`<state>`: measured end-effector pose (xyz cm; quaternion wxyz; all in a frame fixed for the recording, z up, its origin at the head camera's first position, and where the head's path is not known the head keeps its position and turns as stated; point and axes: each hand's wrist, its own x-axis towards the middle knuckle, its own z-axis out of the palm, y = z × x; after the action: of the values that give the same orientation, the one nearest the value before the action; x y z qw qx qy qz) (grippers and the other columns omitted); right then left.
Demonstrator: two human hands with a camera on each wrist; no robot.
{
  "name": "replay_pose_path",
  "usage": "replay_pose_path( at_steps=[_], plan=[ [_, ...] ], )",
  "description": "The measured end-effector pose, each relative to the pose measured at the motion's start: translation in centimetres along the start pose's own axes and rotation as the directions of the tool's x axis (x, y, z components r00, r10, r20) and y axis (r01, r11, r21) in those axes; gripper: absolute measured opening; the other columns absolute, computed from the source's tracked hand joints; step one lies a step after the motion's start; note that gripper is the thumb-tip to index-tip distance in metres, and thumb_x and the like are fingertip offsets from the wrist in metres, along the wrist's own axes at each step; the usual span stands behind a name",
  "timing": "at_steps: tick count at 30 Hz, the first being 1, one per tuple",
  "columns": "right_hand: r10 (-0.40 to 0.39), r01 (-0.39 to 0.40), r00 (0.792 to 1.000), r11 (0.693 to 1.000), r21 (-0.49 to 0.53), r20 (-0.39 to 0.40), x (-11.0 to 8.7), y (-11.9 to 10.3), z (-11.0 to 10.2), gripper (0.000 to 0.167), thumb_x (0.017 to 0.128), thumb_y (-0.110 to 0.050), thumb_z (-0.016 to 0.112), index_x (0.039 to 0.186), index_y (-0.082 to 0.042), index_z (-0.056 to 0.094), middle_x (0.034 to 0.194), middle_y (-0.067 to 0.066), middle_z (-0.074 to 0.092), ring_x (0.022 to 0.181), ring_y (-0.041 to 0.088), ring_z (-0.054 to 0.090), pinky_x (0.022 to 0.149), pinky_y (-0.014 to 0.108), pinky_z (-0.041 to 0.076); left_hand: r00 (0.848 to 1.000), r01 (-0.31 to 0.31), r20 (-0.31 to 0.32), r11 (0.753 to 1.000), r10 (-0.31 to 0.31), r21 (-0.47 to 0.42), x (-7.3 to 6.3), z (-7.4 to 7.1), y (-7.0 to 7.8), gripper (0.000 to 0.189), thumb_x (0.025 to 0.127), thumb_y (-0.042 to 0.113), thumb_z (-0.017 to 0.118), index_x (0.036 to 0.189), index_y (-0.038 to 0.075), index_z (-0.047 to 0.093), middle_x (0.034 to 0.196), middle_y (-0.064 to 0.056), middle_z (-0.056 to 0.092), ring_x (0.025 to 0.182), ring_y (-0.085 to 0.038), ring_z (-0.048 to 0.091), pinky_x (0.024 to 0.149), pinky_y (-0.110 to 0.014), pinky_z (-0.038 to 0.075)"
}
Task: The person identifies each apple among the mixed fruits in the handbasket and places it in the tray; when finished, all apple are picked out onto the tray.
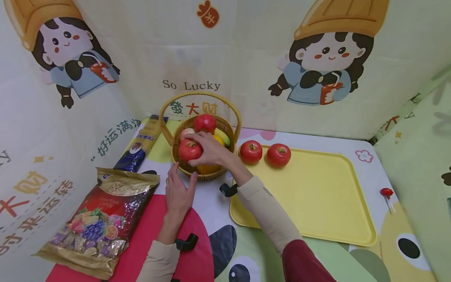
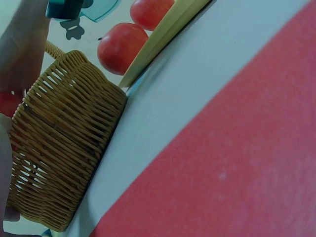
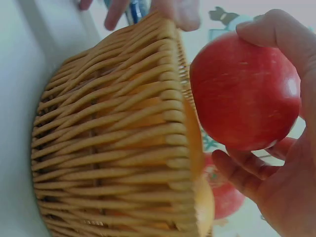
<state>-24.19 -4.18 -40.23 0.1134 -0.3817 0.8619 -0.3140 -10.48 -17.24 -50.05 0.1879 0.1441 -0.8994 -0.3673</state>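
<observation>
In the head view, my right hand [image 1: 211, 150] grips a red apple [image 1: 190, 150] over the near left side of a wicker basket [image 1: 202, 177]. The right wrist view has this apple [image 3: 244, 91] beside the basket rim, thumb on one side and fingers on the other. My left hand [image 1: 179, 192] is at the basket's front left, fingers straight and fingertips right at the rim. Inside the basket lie another red apple [image 1: 205, 123], a pale pinkish fruit [image 1: 186, 133], a yellow-green fruit [image 1: 222, 137] and an orange-coloured fruit [image 1: 208, 169], partly hidden by my right hand.
Right of the basket is a yellow tray [image 1: 317, 196], with two red apples [image 1: 278, 155] at its far left corner. A large candy bag [image 1: 102, 223] and a blue-and-gold packet [image 1: 139, 145] lie on the left. A small red lollipop [image 1: 386, 192] lies at far right. The arched basket handle [image 1: 201, 93] stands upright.
</observation>
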Motion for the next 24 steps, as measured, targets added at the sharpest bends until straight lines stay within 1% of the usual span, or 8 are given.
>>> replay_pose_path(
  at_steps=[5,8,11,16,20,24],
  plan=[
    [0.020,-0.020,0.999,1.000,0.023,-0.030,-1.8,-0.2,-0.7,0.084,0.079,-0.040,0.077,0.153,-0.031,0.038,0.153,0.007,0.038,0.132,0.026,0.048,0.102,0.047,0.052,1.000,-0.006,0.005,1.000,0.006,-0.006,0.0,0.0,-0.1,0.078,0.095,0.058,0.054,0.153,0.013,0.027,0.152,-0.015,0.039,0.126,-0.037,0.046,0.100,-0.059,0.041],
    [0.028,-0.024,0.998,0.998,0.063,-0.060,-3.0,-0.1,-1.1,0.085,0.079,-0.036,0.080,0.153,-0.028,0.039,0.151,0.007,0.038,0.130,0.026,0.050,0.100,0.047,0.053,1.000,-0.018,0.000,1.000,0.018,-0.012,0.1,0.0,-0.1,0.078,0.096,0.057,0.054,0.153,0.012,0.028,0.151,-0.016,0.039,0.127,-0.037,0.046,0.101,-0.059,0.041],
    [0.037,-0.027,0.994,0.995,0.092,-0.100,-4.2,-0.1,-1.3,0.086,0.078,-0.034,0.081,0.152,-0.029,0.038,0.148,0.006,0.039,0.128,0.026,0.051,0.099,0.047,0.054,1.000,-0.028,-0.005,0.999,0.028,-0.019,0.1,0.0,0.0,0.078,0.096,0.058,0.054,0.153,0.012,0.028,0.150,-0.016,0.040,0.128,-0.038,0.045,0.101,-0.059,0.040],
    [0.057,-0.036,0.982,0.992,0.123,-0.177,-6.2,0.1,-1.8,0.089,0.077,-0.033,0.082,0.153,-0.032,0.037,0.145,0.005,0.039,0.129,0.023,0.049,0.096,0.046,0.055,1.000,-0.021,0.001,1.000,0.021,-0.024,0.1,0.0,-0.1,0.078,0.095,0.058,0.054,0.154,0.013,0.027,0.152,-0.015,0.039,0.128,-0.037,0.045,0.102,-0.059,0.040],
    [0.072,-0.044,0.971,0.991,0.124,-0.229,-7.7,0.4,-2.1,0.091,0.075,-0.034,0.083,0.152,-0.029,0.036,0.144,0.006,0.039,0.131,0.023,0.047,0.097,0.045,0.055,1.000,-0.008,0.008,1.000,0.008,-0.020,0.0,0.0,-0.1,0.080,0.095,0.059,0.054,0.154,0.014,0.026,0.154,-0.015,0.037,0.128,-0.037,0.044,0.103,-0.060,0.040],
    [0.100,-0.072,0.961,0.991,0.115,-0.259,-9.2,0.7,-2.5,0.094,0.073,-0.034,0.085,0.152,-0.026,0.035,0.144,0.006,0.039,0.132,0.024,0.045,0.096,0.046,0.055,1.000,-0.005,0.002,1.000,0.005,-0.025,0.0,0.0,0.0,0.080,0.095,0.059,0.054,0.154,0.013,0.027,0.154,-0.016,0.037,0.127,-0.038,0.045,0.103,-0.059,0.039]
  ],
)
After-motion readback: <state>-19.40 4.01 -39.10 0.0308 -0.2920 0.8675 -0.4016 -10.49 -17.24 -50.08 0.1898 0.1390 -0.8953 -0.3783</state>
